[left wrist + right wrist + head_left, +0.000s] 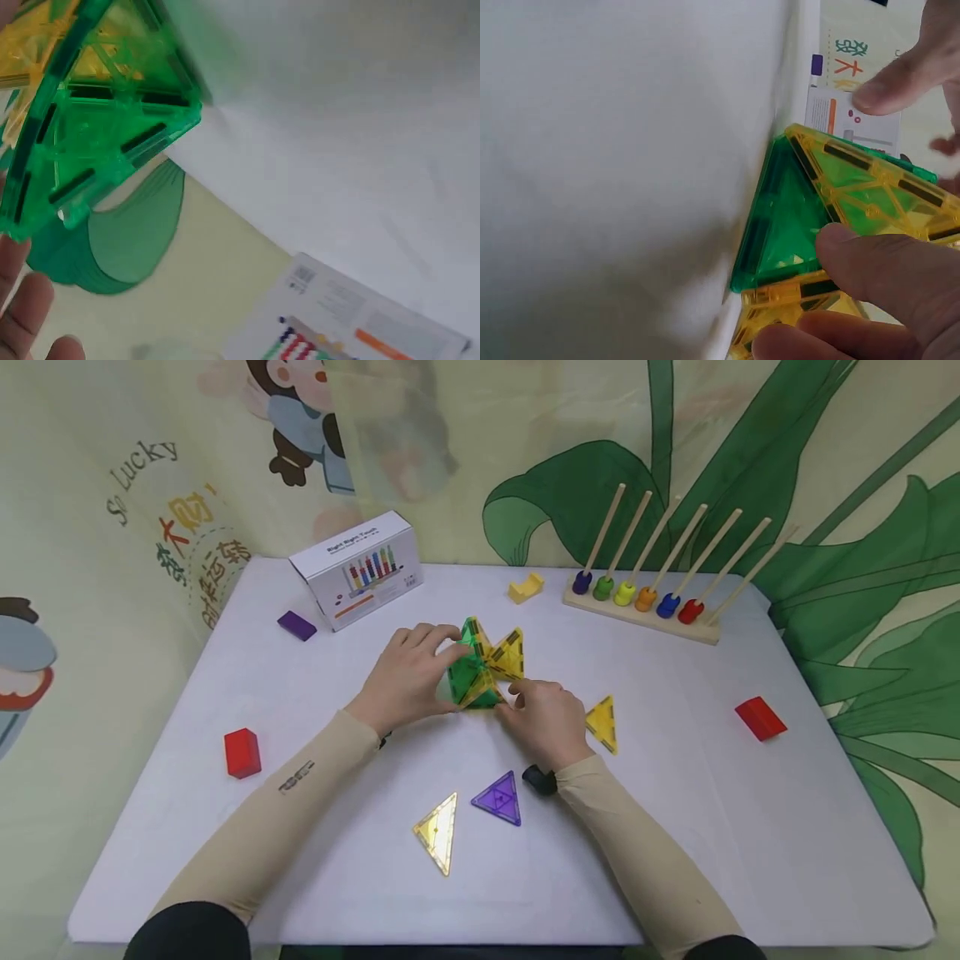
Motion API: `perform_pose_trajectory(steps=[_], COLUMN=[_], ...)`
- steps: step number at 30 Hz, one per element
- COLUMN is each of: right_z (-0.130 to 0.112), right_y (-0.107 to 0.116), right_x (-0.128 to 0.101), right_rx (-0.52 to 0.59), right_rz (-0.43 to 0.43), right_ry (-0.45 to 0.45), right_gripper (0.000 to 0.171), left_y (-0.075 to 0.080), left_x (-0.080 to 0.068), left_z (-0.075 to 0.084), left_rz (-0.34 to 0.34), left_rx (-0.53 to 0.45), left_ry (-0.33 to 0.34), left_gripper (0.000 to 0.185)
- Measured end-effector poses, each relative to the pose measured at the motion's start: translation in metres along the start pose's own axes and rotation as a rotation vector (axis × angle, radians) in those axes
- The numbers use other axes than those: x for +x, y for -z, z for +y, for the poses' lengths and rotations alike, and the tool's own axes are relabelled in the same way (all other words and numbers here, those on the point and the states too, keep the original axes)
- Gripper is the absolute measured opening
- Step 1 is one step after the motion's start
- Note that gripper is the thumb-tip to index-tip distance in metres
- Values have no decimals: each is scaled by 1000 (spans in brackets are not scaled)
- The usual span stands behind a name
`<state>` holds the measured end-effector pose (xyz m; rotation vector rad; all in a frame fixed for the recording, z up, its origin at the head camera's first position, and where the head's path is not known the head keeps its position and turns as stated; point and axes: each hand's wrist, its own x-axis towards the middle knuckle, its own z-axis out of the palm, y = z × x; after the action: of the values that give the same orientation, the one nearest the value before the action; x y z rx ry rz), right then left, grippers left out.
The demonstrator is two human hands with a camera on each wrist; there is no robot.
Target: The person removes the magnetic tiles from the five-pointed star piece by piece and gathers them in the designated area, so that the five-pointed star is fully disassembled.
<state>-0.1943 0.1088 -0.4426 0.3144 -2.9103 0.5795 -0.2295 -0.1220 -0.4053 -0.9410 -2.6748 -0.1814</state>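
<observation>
A small structure of see-through magnetic tiles (468, 672), green with yellow triangles on its right side, stands mid-table. My left hand (411, 675) holds its left side, with the index finger by the upper edge and the thumb low. In the left wrist view, fingertips (26, 315) show beside a green tile (112, 135). From the right, my right hand (546, 718) pinches the lower tiles. Its thumb (870, 259) lies over a green triangle (784, 217), and its other fingers are by a yellow tile (769, 300) below. Parts of the structure are hidden by the hands.
Loose triangles lie nearby: yellow (602, 724), purple (501, 798) and pale yellow (437, 833). Behind stand a printed box (360, 572), a yellow curved block (526, 588) and a pegged bead rack (641, 610). Red blocks (242, 753) (761, 718) and a purple block (297, 625) lie farther out.
</observation>
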Motion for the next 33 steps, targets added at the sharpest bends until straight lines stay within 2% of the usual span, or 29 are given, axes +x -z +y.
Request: perform_pose_trajectory(steps=[3, 6, 13, 23, 27, 33], right_z=[-3, -6, -6, 2, 10, 22], right_y=[-3, -6, -7, -7, -3, 8], right_x=[3, 4, 4, 2, -2, -11], right_rx=[5, 10, -11, -5, 49, 151], right_rz=[-7, -9, 39, 47, -5, -178], right_ry=[24, 33, 50, 48, 6, -89], right_gripper=[28, 24, 17, 16, 16, 18], left_y=[-3, -9, -15, -19, -19, -20], left_x=[8, 13, 16, 17, 16, 15], left_z=[5, 9, 11, 9, 8, 6], left_rz=[-56, -99, -102, -129, -138, -127], left_rx=[100, 138, 172, 166, 147, 102], left_ry=[-109, -148, -158, -144, -136, -134], left_gripper=[75, 67, 66, 70, 71, 70])
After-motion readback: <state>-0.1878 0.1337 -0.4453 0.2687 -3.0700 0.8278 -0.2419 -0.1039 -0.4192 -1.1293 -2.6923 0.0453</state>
